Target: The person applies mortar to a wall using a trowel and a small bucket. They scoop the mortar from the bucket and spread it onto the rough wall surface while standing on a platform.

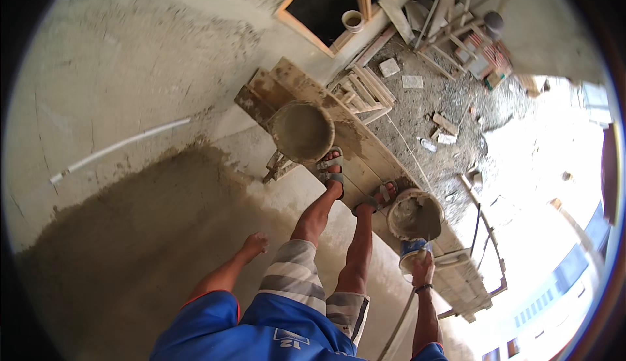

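I look down at my legs and sandals on a plank scaffold (358, 165). My left hand (257, 245) hangs over the wall side with fingers loosely apart, holding nothing visible. My right hand (422, 266) grips a long pale rod or hose (407, 312), its upper end over a bucket of grey mix (412, 216). A smaller blue-and-white pail (409, 249) sits under that bucket's near side, beside my right hand and partly hidden. A round basin (300, 133) with grey slurry stands ahead of my left foot.
A plastered wall (111, 61) with a white strip (120, 148) is at left. A wooden window frame (290, 15) with a small pail (353, 21) is ahead. Below right lie rubble (443, 126), wooden frames (365, 94) and lumber (450, 35), beside a bright open area.
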Motion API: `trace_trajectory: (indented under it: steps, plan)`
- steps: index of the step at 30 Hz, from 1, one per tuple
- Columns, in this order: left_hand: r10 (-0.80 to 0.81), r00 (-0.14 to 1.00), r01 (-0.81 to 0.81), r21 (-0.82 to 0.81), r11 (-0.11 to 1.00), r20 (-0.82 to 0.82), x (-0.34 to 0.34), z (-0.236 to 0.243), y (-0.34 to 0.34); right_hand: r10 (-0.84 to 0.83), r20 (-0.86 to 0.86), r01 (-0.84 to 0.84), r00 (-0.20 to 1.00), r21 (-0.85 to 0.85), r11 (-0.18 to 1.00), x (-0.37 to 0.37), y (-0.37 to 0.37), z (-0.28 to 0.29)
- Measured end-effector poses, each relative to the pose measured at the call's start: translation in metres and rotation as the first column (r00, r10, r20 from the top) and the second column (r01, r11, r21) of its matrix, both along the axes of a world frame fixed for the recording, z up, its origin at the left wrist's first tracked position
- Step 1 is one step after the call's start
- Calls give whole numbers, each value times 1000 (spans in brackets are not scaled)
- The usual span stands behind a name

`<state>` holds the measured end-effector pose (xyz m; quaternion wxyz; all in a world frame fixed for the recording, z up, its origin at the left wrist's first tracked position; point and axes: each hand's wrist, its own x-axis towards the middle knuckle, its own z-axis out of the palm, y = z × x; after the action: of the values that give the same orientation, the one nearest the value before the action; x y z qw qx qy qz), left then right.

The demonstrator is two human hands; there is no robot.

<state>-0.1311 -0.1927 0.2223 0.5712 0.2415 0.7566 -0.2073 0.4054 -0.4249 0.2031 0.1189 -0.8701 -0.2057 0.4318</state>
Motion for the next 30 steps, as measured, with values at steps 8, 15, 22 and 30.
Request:
trace_trajectory:
  steps: [8, 15, 22, 30]
  plan:
    - [101, 986, -129, 220, 967, 135, 20, -117, 28, 662, -129, -655, 738, 95, 749, -45, 203, -28]
    - [361, 918, -396, 327, 858, 164, 30, -209, 113, 852, 9, -827, 523, 245, 505, -97, 313, -134]
    - [639, 711, -695, 154, 703, 293, 46, -260, 158, 819, -103, -779, 565, 261, 570, -155, 282, -188]
    - [744, 518, -840, 89, 534, 422, 37, -288, 144, 733, -19, -626, 680, 505, 594, -290, 241, -199]
